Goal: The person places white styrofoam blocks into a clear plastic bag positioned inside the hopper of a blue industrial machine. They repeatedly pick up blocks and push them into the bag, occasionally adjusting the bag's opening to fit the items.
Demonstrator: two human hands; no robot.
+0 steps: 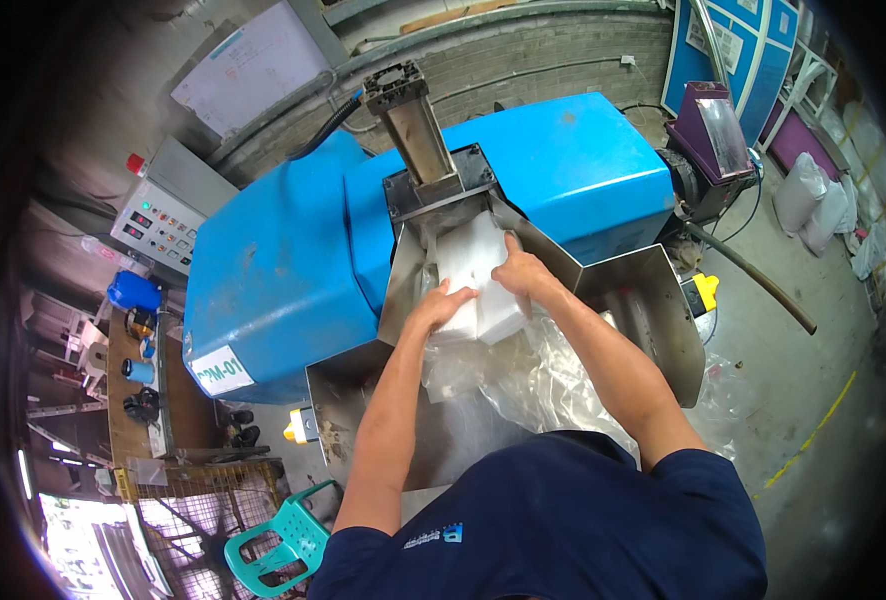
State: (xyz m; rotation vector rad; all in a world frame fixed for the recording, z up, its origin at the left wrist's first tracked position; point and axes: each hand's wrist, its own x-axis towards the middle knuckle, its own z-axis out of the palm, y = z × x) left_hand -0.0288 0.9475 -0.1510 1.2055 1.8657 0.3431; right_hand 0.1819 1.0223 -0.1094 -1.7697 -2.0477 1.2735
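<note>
White foam blocks (pixel 471 252), stacked close together, lie tilted in the sheet-metal hopper (pixel 553 250) of a large blue machine (pixel 263 270). My left hand (pixel 435 308) grips the near left edge of the foam, thumb across the top. On the opposite side my right hand (pixel 523 272) clasps the foam, with its thumb also on top; the fingers under both sides are partly hidden. Crumpled clear plastic film (pixel 538 375) lies below the foam, between my forearms, on the hopper's wide metal feed tray (pixel 663 330).
A metal ram column (pixel 418 135) rises behind the hopper. A control cabinet (pixel 158 225) with buttons stands at the left, a green plastic chair (pixel 281 540) at lower left. A dark pole (pixel 758 280) sticks out at the right, near white sacks (pixel 801 195).
</note>
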